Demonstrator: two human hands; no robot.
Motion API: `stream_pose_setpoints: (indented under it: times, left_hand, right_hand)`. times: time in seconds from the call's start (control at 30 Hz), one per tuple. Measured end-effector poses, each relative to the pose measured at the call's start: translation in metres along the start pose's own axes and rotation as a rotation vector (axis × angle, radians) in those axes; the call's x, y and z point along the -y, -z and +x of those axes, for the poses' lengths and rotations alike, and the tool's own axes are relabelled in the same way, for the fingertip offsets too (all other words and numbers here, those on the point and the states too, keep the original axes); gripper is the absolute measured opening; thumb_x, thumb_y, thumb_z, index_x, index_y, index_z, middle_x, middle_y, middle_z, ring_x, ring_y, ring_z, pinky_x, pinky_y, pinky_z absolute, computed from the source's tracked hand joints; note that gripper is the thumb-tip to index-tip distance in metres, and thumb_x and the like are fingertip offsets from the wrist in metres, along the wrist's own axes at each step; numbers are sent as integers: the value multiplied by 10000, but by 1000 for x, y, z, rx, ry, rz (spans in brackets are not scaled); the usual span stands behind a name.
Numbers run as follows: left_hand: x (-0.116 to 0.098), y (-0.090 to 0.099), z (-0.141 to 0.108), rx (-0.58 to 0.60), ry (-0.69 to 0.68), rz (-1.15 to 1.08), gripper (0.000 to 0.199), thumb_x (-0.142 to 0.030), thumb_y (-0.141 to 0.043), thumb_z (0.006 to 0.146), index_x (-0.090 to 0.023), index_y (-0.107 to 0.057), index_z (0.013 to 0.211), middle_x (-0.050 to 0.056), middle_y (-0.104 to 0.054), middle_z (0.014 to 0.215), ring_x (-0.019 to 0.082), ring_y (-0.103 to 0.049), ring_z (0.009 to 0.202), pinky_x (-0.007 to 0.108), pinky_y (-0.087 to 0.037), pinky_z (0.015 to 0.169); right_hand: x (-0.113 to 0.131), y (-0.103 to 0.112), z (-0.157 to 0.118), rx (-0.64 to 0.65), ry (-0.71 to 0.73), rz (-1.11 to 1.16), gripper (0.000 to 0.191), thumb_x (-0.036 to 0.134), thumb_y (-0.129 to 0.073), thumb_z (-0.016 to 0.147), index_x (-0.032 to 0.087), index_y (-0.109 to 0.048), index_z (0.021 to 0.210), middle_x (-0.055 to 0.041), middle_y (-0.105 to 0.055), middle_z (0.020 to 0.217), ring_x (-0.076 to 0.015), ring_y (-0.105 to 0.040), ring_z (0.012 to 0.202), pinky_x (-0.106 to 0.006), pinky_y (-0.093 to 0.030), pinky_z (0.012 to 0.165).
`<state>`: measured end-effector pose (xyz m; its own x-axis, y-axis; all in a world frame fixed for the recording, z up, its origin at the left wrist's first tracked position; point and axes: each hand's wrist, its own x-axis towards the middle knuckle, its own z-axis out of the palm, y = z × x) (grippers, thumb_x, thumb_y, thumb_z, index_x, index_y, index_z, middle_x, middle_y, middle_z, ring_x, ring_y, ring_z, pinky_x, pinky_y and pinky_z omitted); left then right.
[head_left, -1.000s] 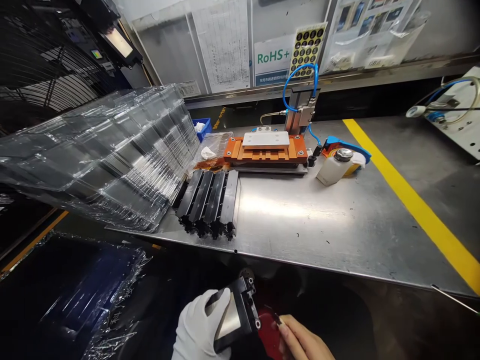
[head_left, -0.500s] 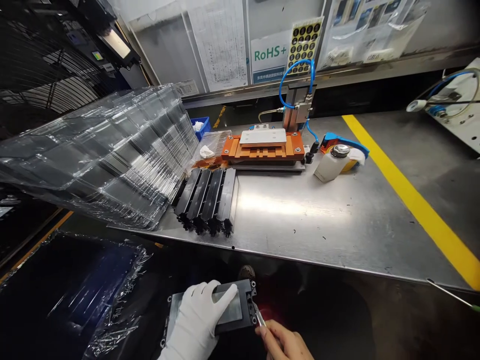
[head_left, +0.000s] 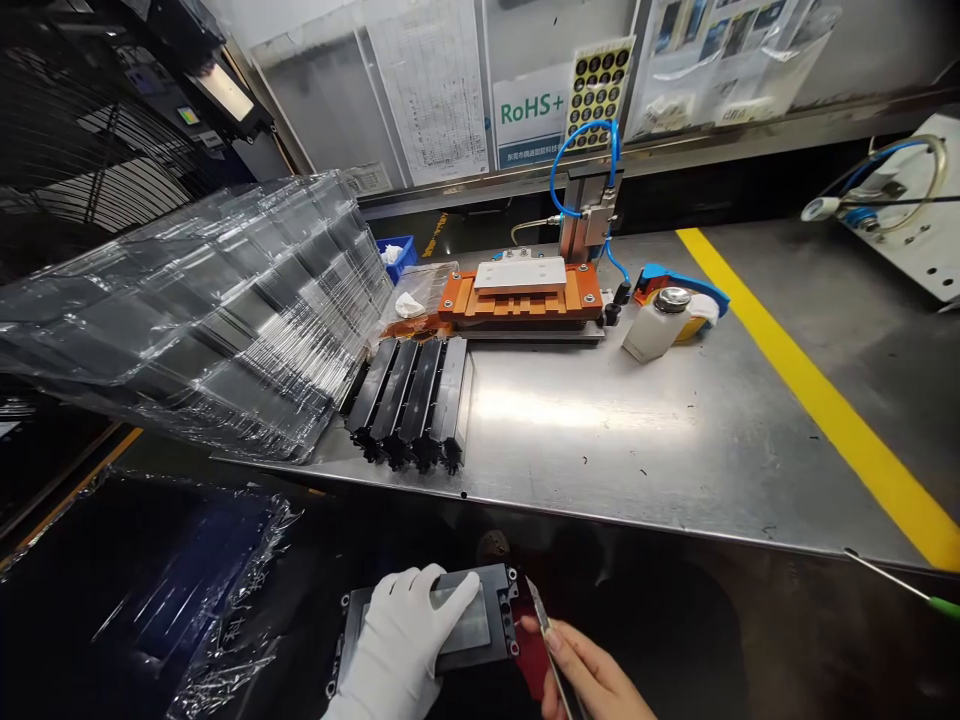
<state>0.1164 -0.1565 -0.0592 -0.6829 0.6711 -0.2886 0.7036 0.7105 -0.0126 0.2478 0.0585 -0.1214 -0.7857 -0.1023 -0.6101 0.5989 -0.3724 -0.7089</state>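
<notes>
My left hand (head_left: 409, 630), in a white glove, is closed around a flat black plastic part (head_left: 495, 600) with a grey plate on its face and small rings at its corners. It is held in front of the table's near edge. Bare, my right hand (head_left: 589, 670) grips a utility knife (head_left: 546, 625) whose blade points up and away from me. The blade stands just off the right end of the black part, not touching it. Several similar black parts (head_left: 411, 400) stand in a row on the metal table (head_left: 555, 450).
An orange clamping fixture (head_left: 517, 295) with blue air hoses sits at the back. Right of it stand a white bottle (head_left: 652, 330) and a blue-orange holder (head_left: 686, 285). Clear plastic trays (head_left: 262, 310) are stacked at left. A green-handled screwdriver (head_left: 900, 580) juts over the front edge.
The knife has come away from the right end of the black part, moving right and turning more upright. My left hand keeps its hold, with the part shifted slightly right.
</notes>
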Motion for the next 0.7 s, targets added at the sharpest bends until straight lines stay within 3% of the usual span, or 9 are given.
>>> stream_pose_setpoints:
  times: [0.07,0.13,0.2,0.27,0.4,0.7]
  left_hand:
    - [0,3,1,44,4,-10,966,-58,-598,623,-465,-371,1469,126,-509,1385,345,-534,1202,508,-384,1007]
    - [0,5,3,70,9,-12,959,-62,-606,630,-462,-375,1471,128,-503,1398,349,-523,1225,508,-377,1019]
    - [0,6,3,69,-1,-15,976,-65,-613,622,-463,-363,1477,129,-491,1411,351,-516,1232,511,-374,1025]
    - [0,7,3,55,-13,-23,973,-69,-616,626,-465,-360,1477,126,-488,1412,348,-515,1227,515,-367,1030]
    - [-1,10,1,61,-16,-19,908,-103,-621,678,-469,-367,1470,121,-501,1392,348,-528,1197,514,-376,1011]
    - [-2,17,2,11,-119,-23,828,-122,-594,706,-442,-380,1439,109,-528,1286,329,-548,1086,518,-406,935]
  right_hand:
    - [6,15,-2,-139,279,-475,548,691,-453,960,359,-602,1370,-46,-649,954,-185,-621,926,-334,-491,879]
    - [11,26,-4,-294,569,-941,370,538,-452,1019,481,-559,1368,-2,-637,960,-173,-631,906,-346,-524,833]
    - [16,31,-4,-407,801,-1191,370,436,-488,1029,466,-527,1396,12,-624,898,-146,-630,785,-300,-548,690]
    - [20,32,-4,-462,943,-1296,376,379,-491,1037,372,-525,1411,-2,-613,884,-134,-625,754,-277,-560,649]
    - [25,29,-4,-434,994,-1418,413,304,-485,1040,293,-480,1454,-32,-600,908,-146,-616,765,-294,-563,651]
    - [30,39,0,-401,1053,-1451,338,248,-442,1050,280,-565,1364,-47,-591,918,-164,-601,775,-314,-525,673]
